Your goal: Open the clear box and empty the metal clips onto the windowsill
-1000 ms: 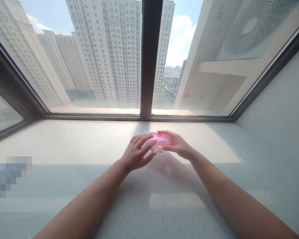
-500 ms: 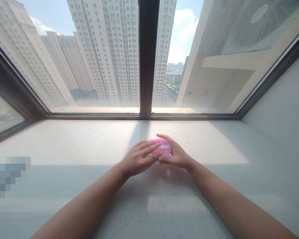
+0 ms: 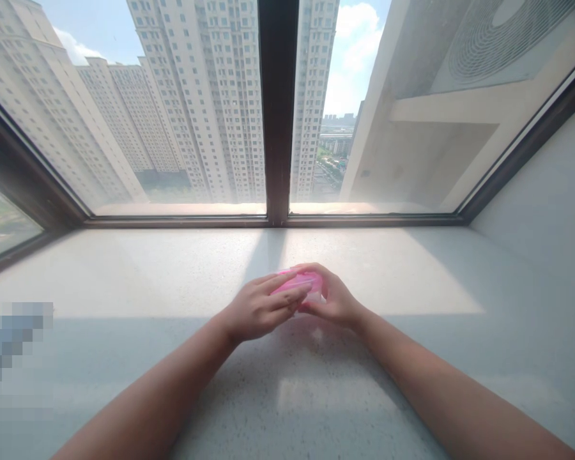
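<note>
**Left hand (image 3: 259, 310) and right hand (image 3: 334, 297) were together, clamped on a pink plastic case (image 3: 299, 282).**
The case sat near the middle of the stone windowsill (image 3: 124, 275), in from its far edge.

The head camera looks forward and down from above and behind the person's forearms (image 3: 144, 396). The left hand (image 3: 257, 308) and right hand (image 3: 330, 297) sit near the lower middle of the view, fairly close to the lens. The speckled stone windowsill (image 3: 124, 275) runs out beyond them. Farther past the hands, the window frame (image 3: 278, 108) fills the upper half, with tower blocks (image 3: 206, 108) well away through the glass.
</note>
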